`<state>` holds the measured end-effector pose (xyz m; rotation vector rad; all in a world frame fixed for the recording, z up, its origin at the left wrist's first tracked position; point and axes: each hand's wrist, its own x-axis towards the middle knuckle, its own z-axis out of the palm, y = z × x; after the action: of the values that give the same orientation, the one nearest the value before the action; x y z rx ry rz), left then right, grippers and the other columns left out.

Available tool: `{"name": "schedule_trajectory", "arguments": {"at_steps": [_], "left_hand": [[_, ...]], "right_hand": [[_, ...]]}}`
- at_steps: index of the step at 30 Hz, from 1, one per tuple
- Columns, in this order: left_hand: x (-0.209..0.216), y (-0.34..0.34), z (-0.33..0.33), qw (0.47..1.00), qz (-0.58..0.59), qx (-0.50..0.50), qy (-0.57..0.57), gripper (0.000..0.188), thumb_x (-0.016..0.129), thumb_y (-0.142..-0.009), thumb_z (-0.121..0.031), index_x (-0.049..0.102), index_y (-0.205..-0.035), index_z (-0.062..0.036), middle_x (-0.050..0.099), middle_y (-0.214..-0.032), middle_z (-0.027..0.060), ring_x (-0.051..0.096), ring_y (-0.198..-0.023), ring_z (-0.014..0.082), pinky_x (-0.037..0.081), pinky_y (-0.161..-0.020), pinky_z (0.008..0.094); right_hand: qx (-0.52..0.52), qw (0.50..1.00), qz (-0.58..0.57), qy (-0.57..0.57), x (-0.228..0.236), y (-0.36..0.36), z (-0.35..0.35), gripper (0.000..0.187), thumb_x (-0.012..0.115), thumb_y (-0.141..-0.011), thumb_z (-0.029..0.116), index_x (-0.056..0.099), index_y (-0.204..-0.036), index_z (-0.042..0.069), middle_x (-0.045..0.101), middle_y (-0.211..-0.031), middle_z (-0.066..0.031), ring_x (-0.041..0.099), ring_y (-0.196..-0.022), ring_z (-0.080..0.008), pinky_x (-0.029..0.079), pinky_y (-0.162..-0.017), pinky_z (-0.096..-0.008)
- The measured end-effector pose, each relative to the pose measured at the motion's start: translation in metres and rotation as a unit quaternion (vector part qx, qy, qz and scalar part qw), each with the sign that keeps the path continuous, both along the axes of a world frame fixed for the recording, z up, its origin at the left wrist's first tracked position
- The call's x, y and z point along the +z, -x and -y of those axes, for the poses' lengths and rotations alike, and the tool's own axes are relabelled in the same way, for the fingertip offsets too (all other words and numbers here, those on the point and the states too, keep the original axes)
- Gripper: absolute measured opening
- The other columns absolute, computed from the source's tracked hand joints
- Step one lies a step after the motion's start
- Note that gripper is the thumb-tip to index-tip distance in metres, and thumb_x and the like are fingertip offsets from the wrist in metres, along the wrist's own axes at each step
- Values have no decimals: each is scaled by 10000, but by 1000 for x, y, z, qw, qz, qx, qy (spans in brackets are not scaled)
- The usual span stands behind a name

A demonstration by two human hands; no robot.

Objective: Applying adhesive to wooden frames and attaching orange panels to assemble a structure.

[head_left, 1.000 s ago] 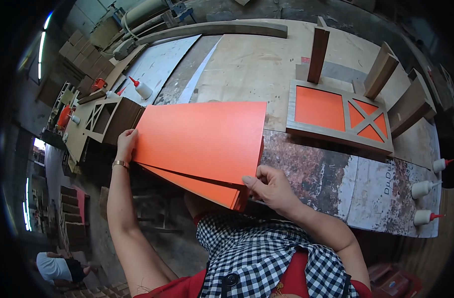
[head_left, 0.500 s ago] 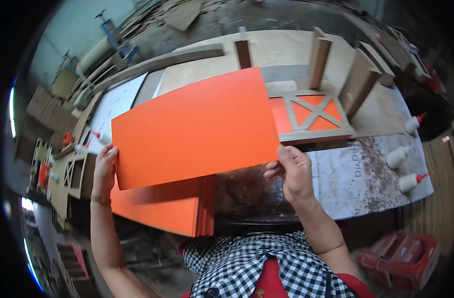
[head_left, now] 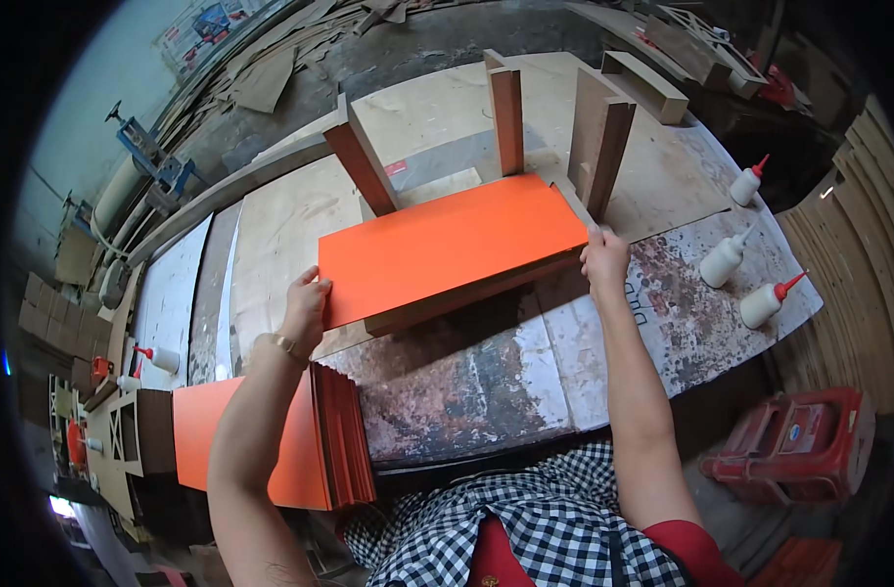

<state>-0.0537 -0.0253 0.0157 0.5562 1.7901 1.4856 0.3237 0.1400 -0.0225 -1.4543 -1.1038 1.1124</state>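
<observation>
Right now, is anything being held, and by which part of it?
Yes, an orange panel: the left fingers hold its left edge, the right fingers its near right corner.

The wall (head_left: 99, 112), at upper left, is pale blue-green and carries a printed sheet (head_left: 207, 34). Scrap boards (head_left: 261, 83) lie loose on the grey floor (head_left: 437, 44) beyond the worktable (head_left: 457, 396). The worktable surface combines plywood and stained, paint-worn sections. A blue machine (head_left: 148, 157) stands at left. Long boards (head_left: 863, 284) are stacked at right, behind a red case-like unit (head_left: 794, 445). A bright patch of light (head_left: 63, 507) shows at lower left.
</observation>
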Motion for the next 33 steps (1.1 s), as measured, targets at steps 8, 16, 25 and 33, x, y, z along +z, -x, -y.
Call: {"name": "schedule_trajectory", "arguments": {"at_steps": [8, 16, 25, 33], "left_hand": [[-13, 11, -33, 945, 322, -54, -12, 445, 471, -812, 22, 408, -1250, 67, 537, -1108, 201, 578, -876, 217, 487, -740, 250], [-35, -31, -47, 996, 74, 37, -19, 444, 471, -807, 15, 409, -1241, 78, 533, -1127, 206, 571, -918, 246, 482, -772, 279], [-64, -34, -45, 860, -471, -90, 176, 432, 516, -820, -129, 446, -1217, 24, 404, -1288, 236, 435, -1128, 385, 394, -896, 416], [-48, -12, -53, 724, -613, -234, 213, 326, 462, -849, -304, 482, -1140, -158, 427, -1287, 40, 286, -1250, 422, 319, -899, 533]], "right_hand": [[-66, 961, 222, -154, -22, -25, -30, 255, 518, -857, 244, 614, -759, 29, 556, -594, -59, 517, -553, -206, 414, -537, -341], [-42, 751, 477, -455, -15, 0, -13, 393, 507, -849, 391, 614, -1034, 61, 564, -1165, -111, 520, -1053, -315, 374, -927, -421], [148, 785, 503, -331, -41, 27, -15, 516, 467, -854, 465, 577, -1144, 53, 493, -1267, -138, 403, -1221, -328, 258, -1036, -429], [186, 792, 521, -258, -22, 34, -20, 545, 525, -815, 467, 576, -1132, 25, 507, -1248, -150, 422, -1197, -336, 300, -1005, -419]]}}
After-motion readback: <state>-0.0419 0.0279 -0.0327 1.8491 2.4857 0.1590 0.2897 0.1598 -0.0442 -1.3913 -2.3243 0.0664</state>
